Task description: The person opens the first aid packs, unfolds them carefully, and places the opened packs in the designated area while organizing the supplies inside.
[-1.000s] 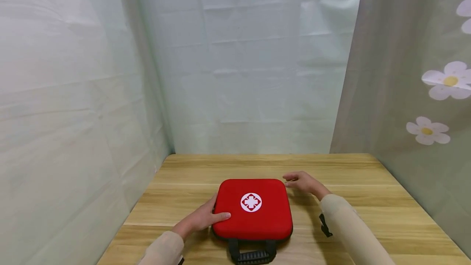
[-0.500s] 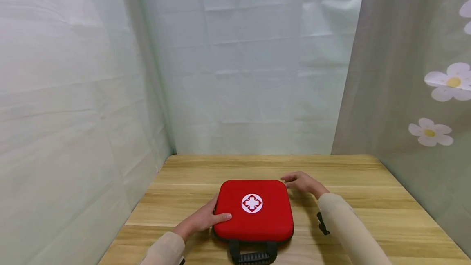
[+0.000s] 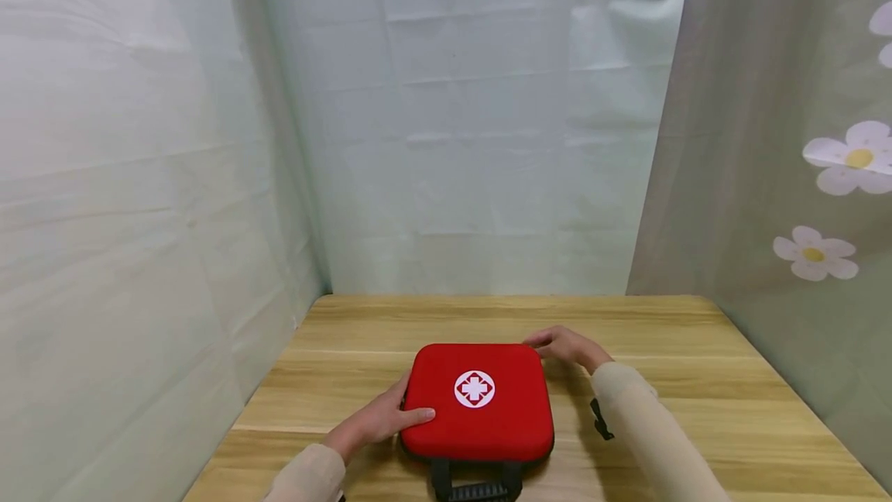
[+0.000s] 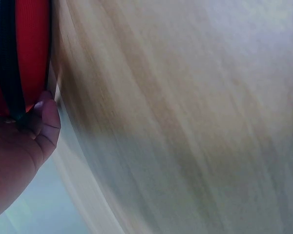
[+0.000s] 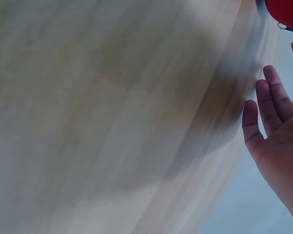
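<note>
A red first-aid case point(image 3: 512, 401) with a white cross emblem lies closed on the wooden table, its black handle point(image 3: 479, 492) towards me. My left hand point(image 3: 383, 413) grips the case's left side, thumb on the lid; in the left wrist view its curled fingers point(image 4: 50, 122) sit under the black zipper band point(image 4: 7, 58). At the far right corner, my right hand point(image 3: 567, 347) pinches a zipper pull point(image 5: 282, 26), whose small loop shows in the right wrist view. Its other fingers point(image 5: 269, 105) are spread loosely, and the thumb is out of that view.
Wooden tabletop point(image 3: 697, 386) surrounds the case. Pale curtains point(image 3: 481, 138) hang behind the table and on the left, and a curtain with white flowers point(image 3: 814, 252) hangs on the right. A black strap point(image 3: 601, 419) dangles by the right sleeve.
My right hand has shifted slightly left along the case's far right corner. The left hand keeps its hold and the case stays in place.
</note>
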Demonstrator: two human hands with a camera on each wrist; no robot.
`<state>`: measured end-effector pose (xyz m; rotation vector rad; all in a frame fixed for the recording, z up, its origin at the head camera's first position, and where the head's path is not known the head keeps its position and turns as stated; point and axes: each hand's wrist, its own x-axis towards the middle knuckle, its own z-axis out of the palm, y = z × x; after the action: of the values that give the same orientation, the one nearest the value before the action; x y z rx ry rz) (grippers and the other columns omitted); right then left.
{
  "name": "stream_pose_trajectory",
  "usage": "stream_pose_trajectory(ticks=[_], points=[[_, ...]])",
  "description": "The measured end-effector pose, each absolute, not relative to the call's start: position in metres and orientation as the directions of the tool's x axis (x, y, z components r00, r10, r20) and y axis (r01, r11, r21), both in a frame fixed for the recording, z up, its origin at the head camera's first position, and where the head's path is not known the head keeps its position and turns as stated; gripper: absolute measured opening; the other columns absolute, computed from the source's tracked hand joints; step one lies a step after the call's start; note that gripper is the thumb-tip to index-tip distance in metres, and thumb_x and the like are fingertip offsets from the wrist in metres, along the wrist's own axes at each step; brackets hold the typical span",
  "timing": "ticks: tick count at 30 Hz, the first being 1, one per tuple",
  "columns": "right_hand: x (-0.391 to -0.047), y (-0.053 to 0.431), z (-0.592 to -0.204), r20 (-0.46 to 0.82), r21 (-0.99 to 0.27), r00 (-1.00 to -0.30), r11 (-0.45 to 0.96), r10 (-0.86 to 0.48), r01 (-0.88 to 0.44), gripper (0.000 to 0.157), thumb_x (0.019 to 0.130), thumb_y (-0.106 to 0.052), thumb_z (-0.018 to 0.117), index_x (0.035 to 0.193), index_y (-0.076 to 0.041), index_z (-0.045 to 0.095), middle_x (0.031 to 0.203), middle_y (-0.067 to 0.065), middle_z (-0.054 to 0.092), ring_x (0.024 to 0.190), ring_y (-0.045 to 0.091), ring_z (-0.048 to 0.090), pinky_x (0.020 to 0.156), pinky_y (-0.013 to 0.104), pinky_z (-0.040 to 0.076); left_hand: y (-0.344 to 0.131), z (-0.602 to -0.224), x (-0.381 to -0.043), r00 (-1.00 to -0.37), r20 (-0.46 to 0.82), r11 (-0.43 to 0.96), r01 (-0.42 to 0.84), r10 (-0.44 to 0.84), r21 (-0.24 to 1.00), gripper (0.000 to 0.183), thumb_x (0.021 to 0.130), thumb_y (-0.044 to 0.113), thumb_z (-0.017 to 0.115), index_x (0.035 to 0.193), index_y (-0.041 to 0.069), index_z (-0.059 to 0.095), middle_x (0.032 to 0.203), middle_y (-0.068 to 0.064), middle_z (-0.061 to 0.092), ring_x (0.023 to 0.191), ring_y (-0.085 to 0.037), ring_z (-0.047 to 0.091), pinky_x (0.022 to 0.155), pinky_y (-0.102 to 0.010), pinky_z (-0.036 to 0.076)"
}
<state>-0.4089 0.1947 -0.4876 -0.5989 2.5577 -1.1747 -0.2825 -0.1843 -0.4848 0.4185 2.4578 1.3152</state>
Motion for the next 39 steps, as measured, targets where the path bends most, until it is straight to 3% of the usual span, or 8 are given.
stream_pose_trajectory(ticks=[11, 21, 31, 39], points=[[-0.41, 0.191, -0.489, -0.077, -0.778, -0.845, 0.562, -0.529, -0.282, 0.028, 0.096, 0.007, 0.054, 0.111, -0.003, 0.075, 0.113, 0.011, 0.07, 0.111, 0.032, 0.062, 0.097, 0.05, 0.048, -0.183, -0.487, -0.28, -0.904, -0.13, 0.524, 0.115, 0.407, 0.844, 0.098, 0.088, 0.046, 0.072, 0.159, 0.012, 0.016, 0.138, -0.008, 0.047, 0.123, -0.027, 0.045, 0.106, -0.062, 0.032], [-0.41, 0.191, -0.495, -0.064, -0.738, -0.876, 0.613, -0.479, -0.281, 0.02, 0.096, -0.001, 0.059, 0.1, -0.008, 0.077, 0.106, 0.004, 0.071, 0.105, 0.024, 0.062, 0.097, 0.052, 0.045, -0.183, -0.489, -0.28, -0.9, -0.138, 0.514, 0.106, 0.414, 0.851, 0.098, 0.088, 0.046, 0.072, 0.159, 0.009, 0.015, 0.131, -0.006, 0.051, 0.12, -0.026, 0.046, 0.106, -0.062, 0.032], [-0.41, 0.191, -0.492, -0.033, -0.73, -0.893, 0.621, -0.449, -0.286, 0.019, 0.097, 0.0, 0.057, 0.094, -0.007, 0.074, 0.095, 0.001, 0.07, 0.094, 0.018, 0.059, 0.091, 0.046, 0.047, -0.179, -0.487, -0.282, -0.924, -0.13, 0.561, 0.102, 0.359, 0.821, 0.103, 0.086, 0.047, 0.073, 0.161, 0.017, 0.009, 0.156, -0.02, 0.028, 0.134, -0.04, 0.033, 0.108, -0.065, 0.028], [-0.406, 0.197, -0.497, 0.017, -0.72, -0.899, 0.619, -0.438, -0.315, 0.02, 0.095, 0.003, 0.057, 0.095, -0.005, 0.076, 0.095, 0.004, 0.072, 0.089, 0.017, 0.061, 0.086, 0.042, 0.05, -0.174, -0.487, -0.286, -0.913, -0.127, 0.61, 0.149, 0.386, 0.778, 0.113, 0.079, 0.049, 0.079, 0.161, 0.014, 0.009, 0.153, -0.019, 0.034, 0.132, -0.037, 0.039, 0.105, -0.061, 0.035]])
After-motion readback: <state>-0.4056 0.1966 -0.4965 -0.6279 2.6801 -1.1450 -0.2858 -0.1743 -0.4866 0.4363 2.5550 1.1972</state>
